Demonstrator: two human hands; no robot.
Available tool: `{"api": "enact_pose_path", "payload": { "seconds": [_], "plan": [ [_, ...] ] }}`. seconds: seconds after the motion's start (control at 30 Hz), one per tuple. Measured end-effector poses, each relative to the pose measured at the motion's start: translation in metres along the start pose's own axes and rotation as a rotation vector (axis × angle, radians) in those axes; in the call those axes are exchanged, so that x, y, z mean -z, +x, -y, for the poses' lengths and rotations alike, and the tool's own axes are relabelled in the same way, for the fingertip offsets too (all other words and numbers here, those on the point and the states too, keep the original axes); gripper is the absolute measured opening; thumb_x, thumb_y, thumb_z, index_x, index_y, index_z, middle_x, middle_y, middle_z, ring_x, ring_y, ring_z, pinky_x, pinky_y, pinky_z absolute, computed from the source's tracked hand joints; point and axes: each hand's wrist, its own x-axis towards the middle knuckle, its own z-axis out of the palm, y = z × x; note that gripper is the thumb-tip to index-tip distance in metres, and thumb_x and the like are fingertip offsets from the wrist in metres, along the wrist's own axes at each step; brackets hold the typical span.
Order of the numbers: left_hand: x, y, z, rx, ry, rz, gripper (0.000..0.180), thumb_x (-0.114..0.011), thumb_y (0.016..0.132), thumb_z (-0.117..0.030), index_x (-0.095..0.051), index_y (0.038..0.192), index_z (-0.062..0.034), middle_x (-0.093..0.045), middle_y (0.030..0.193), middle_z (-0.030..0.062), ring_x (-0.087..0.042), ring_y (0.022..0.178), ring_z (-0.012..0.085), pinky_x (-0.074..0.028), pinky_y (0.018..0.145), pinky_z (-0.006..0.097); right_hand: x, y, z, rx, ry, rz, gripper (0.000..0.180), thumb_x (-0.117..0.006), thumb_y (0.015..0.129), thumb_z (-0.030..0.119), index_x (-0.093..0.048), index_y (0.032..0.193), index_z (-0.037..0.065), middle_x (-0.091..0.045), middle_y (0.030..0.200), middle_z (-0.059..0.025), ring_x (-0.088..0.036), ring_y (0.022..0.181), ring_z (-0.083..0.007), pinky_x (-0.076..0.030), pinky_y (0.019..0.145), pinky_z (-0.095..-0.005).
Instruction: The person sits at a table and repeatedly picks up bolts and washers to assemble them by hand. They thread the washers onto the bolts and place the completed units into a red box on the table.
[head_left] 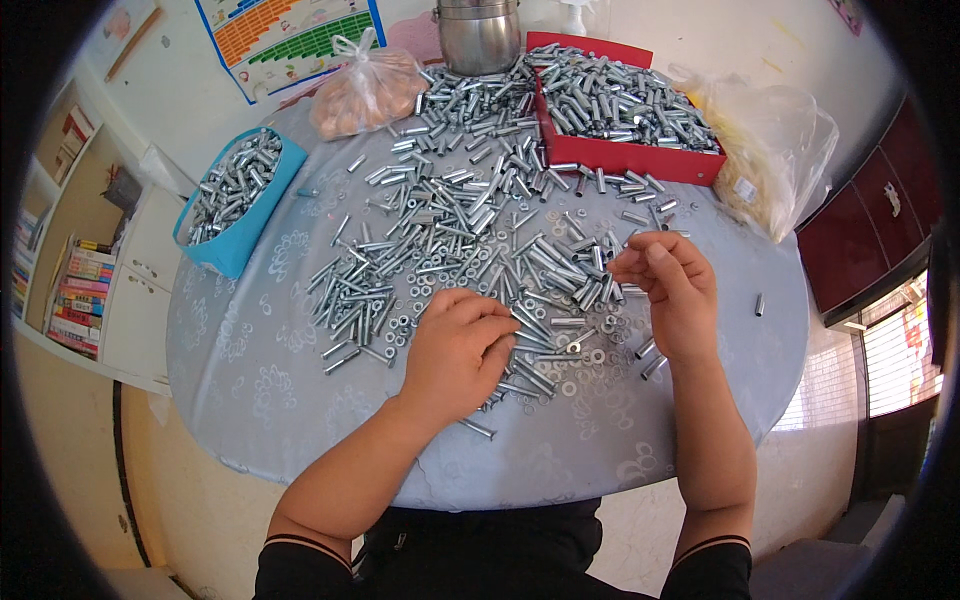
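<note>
Bolts [470,240] lay heaped under the left hand [458,350], its fingers spread flat, sorting, while the right hand [668,290] pinched something small; picking another seemed next.

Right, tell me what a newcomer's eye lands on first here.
First, the wide spread of shiny silver metal sleeves and washers covering the middle of the round table with its pale grey patterned cloth. Next, the left hand lying palm down on that pile and the right hand raised just above it, fingers pinched together. Then the red rectangular tray at the far edge, heaped with the same parts.
</note>
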Motion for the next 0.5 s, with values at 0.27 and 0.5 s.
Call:
{"api": "enact_pose_path", "payload": {
  "seconds": [0.27,0.5],
  "plan": [
    [0.000,0.002,-0.006,-0.046,0.104,0.055,0.022,-0.073,0.075,-0.012,-0.074,0.097,-0.0092,-0.062,0.110,0.0094,-0.053,0.108,0.0322,-0.044,0.094,0.042,-0.004,-0.003,0.001,-0.096,-0.425,-0.051,0.011,-0.066,0.092,0.010,-0.069,0.096,-0.001,-0.068,0.084,-0.0037,-0.058,0.068,-0.0094,-0.046,0.062,-0.0243],
    [-0.003,0.001,-0.007,-0.014,0.163,0.064,0.025,-0.073,0.076,-0.015,-0.072,0.100,-0.0092,-0.058,0.113,0.0121,-0.050,0.112,0.0342,-0.043,0.095,0.044,-0.018,-0.009,0.003,0.035,-0.842,0.274,0.011,-0.074,0.081,0.006,-0.072,0.092,0.003,-0.065,0.082,-0.0065,-0.060,0.069,-0.0167,-0.048,0.062,-0.0291]
  ]
}}
